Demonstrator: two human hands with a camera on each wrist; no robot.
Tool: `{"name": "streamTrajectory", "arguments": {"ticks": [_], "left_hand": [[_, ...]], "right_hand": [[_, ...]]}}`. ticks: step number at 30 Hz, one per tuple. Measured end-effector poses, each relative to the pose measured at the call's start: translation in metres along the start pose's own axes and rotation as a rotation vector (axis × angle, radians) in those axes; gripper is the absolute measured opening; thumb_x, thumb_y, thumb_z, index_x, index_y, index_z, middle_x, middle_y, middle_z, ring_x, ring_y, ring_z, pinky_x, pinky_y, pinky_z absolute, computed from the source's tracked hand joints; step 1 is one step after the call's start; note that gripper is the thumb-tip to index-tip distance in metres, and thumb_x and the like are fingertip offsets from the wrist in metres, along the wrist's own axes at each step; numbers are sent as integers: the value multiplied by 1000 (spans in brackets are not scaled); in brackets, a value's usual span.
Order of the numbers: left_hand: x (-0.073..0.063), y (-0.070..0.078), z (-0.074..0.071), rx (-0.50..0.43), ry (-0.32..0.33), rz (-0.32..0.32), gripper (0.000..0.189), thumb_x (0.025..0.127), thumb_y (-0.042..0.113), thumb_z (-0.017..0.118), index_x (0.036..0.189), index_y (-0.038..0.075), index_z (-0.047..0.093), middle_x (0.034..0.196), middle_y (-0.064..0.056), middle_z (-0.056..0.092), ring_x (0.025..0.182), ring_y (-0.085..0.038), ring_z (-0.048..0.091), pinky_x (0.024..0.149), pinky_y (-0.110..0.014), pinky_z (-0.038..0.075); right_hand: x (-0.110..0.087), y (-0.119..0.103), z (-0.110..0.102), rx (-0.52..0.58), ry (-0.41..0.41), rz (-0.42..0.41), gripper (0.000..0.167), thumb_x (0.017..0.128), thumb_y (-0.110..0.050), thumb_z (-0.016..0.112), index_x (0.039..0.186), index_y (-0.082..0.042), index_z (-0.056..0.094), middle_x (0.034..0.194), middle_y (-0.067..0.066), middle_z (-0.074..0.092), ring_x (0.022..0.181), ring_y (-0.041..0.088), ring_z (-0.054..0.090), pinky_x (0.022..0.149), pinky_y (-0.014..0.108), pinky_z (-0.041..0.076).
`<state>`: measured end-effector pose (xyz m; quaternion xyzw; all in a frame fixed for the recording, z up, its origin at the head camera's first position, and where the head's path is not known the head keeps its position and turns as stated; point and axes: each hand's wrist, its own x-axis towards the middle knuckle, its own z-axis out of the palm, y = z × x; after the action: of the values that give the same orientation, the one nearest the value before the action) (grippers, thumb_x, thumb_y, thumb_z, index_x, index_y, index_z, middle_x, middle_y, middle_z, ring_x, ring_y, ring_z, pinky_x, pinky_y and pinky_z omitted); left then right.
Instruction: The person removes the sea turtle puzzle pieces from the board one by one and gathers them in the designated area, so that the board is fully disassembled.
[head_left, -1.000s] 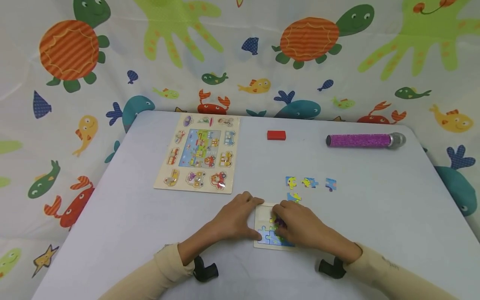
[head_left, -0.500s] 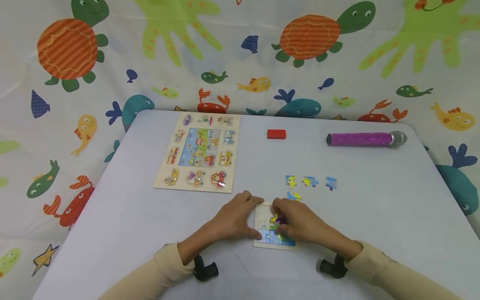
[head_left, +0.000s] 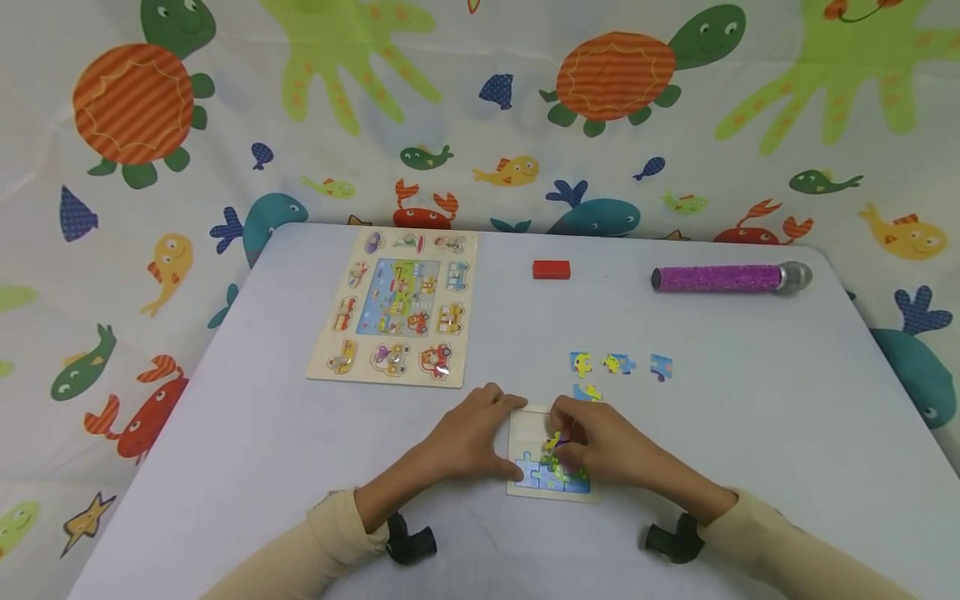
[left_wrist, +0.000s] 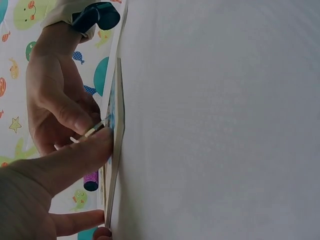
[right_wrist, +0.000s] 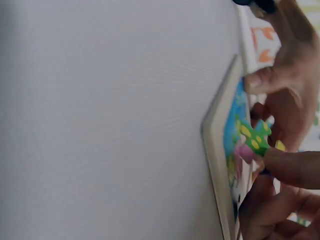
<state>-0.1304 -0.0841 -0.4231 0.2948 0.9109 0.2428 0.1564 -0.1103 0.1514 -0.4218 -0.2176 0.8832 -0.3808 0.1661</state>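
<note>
Right hand [head_left: 611,443]: pinches a lobed, glossy green-and-yellow jigsaw piece [right_wrist: 256,137] over the pale, rectangular board [head_left: 551,497] | left hand [head_left: 472,435]: thumb and fingers spread, touching the board | board: flat on smooth white tabletop [head_left: 300,450], between both hands

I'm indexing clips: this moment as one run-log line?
left hand: rests on part-filled puzzle board | right hand: pinches spotted green piece | loose pieces: four, beyond board
</note>
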Motion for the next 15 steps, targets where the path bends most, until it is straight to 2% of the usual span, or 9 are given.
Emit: {"name": "streamTrajectory", "arguments": {"ticks": [3,6,8,11,15], "left_hand": [[0,1,1,5,-1,-5,89,69,35,96,143,7,56,112,-4,54,96,-17,47,75,-27,44],[1,2,1,8,-2,-6,89,69,35,96,144,7,56,113,-5,54,97,-17,47,76,-28,44],[1,2,1,8,1,-9,89,69,35,96,144,7,56,114,-5,54,98,-17,47,77,-28,44],[1,2,1,3,5,-14,89,69,34,96,144,7,56,114,-5,55,98,-18,47,77,-29,45],[1,2,2,0,8,-17,89,68,34,96,143,7,57,112,-5,55,96,-17,47,76,-28,45]], "right_hand": [[-5,5,-11,97,-17,5,23,89,-4,74,91,-17,55,83,-5,57,81,14,57,74,27,47],[-10,10,-30,135,26,30,16,92,-7,73,91,-15,59,88,-1,59,87,20,57,78,30,48],[-12,16,-47,102,83,64,12,93,-7,72,93,-15,63,91,0,61,89,22,58,80,32,50],[-12,29,-71,-21,148,108,10,94,-5,70,97,-14,68,93,0,64,90,22,58,79,34,51],[-9,45,-90,-117,105,123,11,93,-3,70,99,-12,72,92,-1,66,89,21,55,76,33,49]]}}
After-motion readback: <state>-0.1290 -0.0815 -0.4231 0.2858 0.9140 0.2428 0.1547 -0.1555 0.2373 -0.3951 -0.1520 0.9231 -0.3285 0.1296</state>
